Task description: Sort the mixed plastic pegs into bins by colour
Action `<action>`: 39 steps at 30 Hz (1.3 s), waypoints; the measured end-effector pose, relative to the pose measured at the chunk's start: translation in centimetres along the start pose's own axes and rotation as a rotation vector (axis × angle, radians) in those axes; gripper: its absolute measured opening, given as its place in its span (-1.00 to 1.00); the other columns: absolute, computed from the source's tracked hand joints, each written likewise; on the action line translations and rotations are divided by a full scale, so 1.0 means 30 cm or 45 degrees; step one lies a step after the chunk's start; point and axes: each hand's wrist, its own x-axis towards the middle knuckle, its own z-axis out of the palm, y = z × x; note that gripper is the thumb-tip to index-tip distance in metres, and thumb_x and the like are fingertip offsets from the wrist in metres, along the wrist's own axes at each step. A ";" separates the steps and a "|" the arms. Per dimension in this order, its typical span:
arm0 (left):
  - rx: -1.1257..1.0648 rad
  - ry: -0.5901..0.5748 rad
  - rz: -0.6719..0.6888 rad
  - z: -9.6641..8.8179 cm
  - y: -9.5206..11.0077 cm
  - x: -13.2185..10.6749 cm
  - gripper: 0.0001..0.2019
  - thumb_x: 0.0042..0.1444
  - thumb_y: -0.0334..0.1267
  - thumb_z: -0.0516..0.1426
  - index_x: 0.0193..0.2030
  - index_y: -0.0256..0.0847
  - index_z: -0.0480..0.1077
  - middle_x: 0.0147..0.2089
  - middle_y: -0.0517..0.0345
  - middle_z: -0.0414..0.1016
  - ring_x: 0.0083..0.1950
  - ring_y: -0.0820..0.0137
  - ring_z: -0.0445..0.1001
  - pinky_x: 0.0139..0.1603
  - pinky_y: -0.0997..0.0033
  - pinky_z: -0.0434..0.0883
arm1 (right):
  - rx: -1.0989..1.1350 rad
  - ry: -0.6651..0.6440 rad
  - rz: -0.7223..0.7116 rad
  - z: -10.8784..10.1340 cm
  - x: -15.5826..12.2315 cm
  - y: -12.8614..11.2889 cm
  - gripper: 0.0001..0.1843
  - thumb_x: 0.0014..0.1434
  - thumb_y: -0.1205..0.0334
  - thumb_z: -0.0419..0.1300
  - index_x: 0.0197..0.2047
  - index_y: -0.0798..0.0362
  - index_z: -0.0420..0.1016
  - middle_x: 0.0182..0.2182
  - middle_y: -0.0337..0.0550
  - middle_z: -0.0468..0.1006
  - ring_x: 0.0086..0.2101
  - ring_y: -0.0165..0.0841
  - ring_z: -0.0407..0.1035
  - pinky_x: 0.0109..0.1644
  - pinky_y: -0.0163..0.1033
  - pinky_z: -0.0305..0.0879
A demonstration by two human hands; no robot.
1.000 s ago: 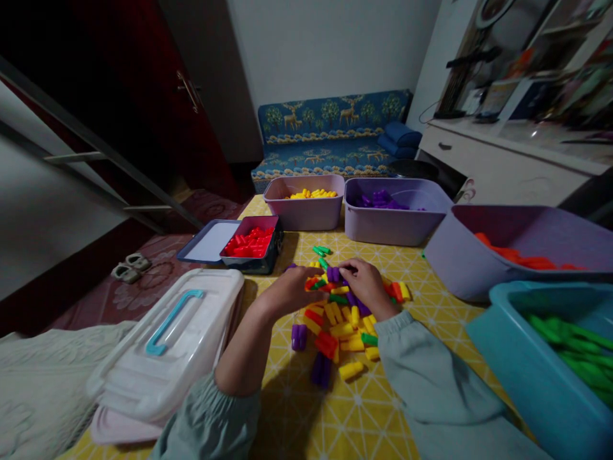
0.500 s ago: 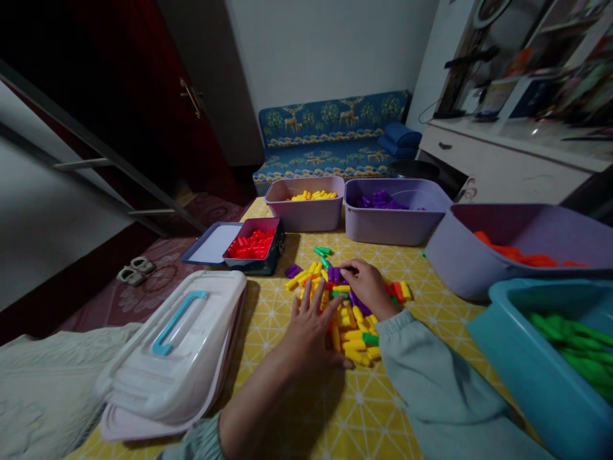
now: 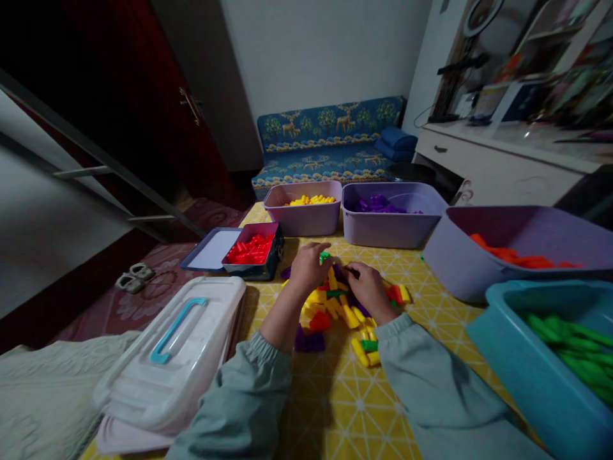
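Tubs (image 3: pixel 306 225) already had sorted colours, but a mixed pile of pegs (image 3: pixel 352 316) sat mid-table under my left hand (image 3: pixel 309 265) and right hand (image 3: pixel 368 287), both curled over it, couldn't tell if either actually gripped one.

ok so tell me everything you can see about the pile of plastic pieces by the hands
The pile is a loose heap of small, glossy plastic pegs, mostly yellow with some red, purple, green and orange. They lie jumbled on the yellow patterned tablecloth. The left hand and right hand rest on its far side.
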 end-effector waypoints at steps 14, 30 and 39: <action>-0.267 -0.108 0.024 0.158 -0.107 0.009 -0.67 -0.02 -0.46 0.17 -0.09 -0.15 0.56 -0.14 0.09 0.60 -0.08 0.30 0.52 -0.01 0.38 0.40 | 0.112 0.028 0.019 0.021 -0.001 0.022 -0.88 0.09 0.30 0.16 -0.29 0.05 0.52 -0.33 -0.10 0.60 -0.34 -0.30 0.49 -0.21 -0.21 0.39; -0.568 -0.223 0.187 0.154 -0.095 -0.005 -0.62 0.16 0.00 0.13 -0.19 -0.29 0.58 -0.35 0.10 0.60 -0.34 0.37 0.48 -0.33 0.51 0.35 | 0.142 0.103 -0.141 0.009 -0.003 0.015 -0.48 0.04 0.43 0.08 0.10 0.06 0.42 -0.03 0.01 0.49 -0.12 -0.24 0.43 -0.03 -0.11 0.41; -0.788 -0.174 0.058 0.164 -0.097 -0.003 -0.59 0.02 0.07 0.23 -0.32 -0.33 0.57 -0.44 0.13 0.54 -0.41 0.43 0.44 -0.38 0.52 0.34 | 0.164 -0.054 -0.245 0.007 -0.008 -0.011 -0.51 0.04 0.51 0.04 0.01 0.02 0.50 -0.03 -0.05 0.54 -0.01 -0.25 0.41 0.09 -0.08 0.35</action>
